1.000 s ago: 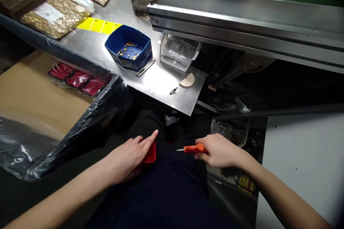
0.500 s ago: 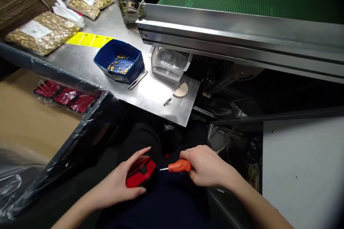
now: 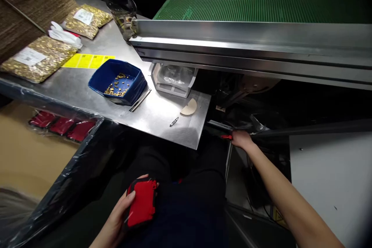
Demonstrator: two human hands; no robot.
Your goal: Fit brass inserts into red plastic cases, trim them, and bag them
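Metal table (image 3: 174, 135) fills the upper left, with one green conveyor (image 3: 247, 9) behind it on the right. Take the blue bin (image 3: 136, 87) as the landmark; there is one, with many small gold pieces (image 3: 117, 90) scattered inside. Two clear bags of gold pieces, a near one (image 3: 43, 60) and a far one (image 3: 87, 21), lie to its left, with one white bundle (image 3: 64, 35) between them. One yellow label strip (image 3: 84, 61) sits just behind the bin, and one bottle (image 3: 123, 11) stands farther back. Right of the bin come one slim silver knife (image 3: 140, 100) just beside it, one plastic tray (image 3: 173, 92), one beige half-disc (image 3: 188, 107) and one small metal piece (image 3: 174, 121). Left and nearer than the bin, a lined carton (image 3: 26, 159) holds three wrapped red packs (image 3: 62, 124) in a row.

One red case (image 3: 142, 203) is in the left hand (image 3: 117, 215), nearer than the bin and off the table; the thumb presses its face, the other fingers mostly hidden beneath. Well apart, right of the bin and past the table's corner, the right hand (image 3: 241, 139) is closed around one red-handled tool (image 3: 227, 137); its exact finger grip is too small to tell.
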